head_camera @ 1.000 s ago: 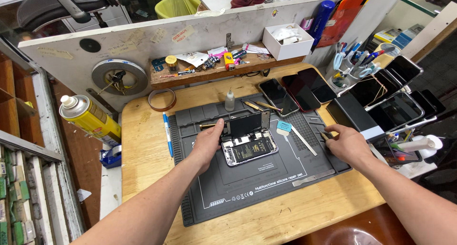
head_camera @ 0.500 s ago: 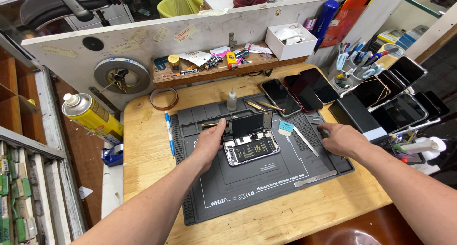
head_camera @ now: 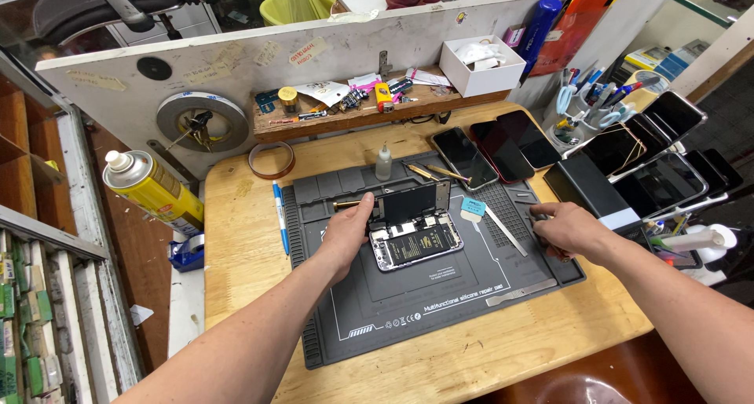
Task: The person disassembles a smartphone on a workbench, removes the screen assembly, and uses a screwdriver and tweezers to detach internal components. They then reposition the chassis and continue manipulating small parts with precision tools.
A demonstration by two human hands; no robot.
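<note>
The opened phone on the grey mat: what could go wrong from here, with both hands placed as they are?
1. The screen stands propped upright over the opened phone, and the left hand rests against its edge; a push might fold it too far and strain the joint.
2. The right hand reaches into the small trays at the mat's right edge; tiny parts there could scatter.
3. The small bottle stands close behind and might tip over.
</note>
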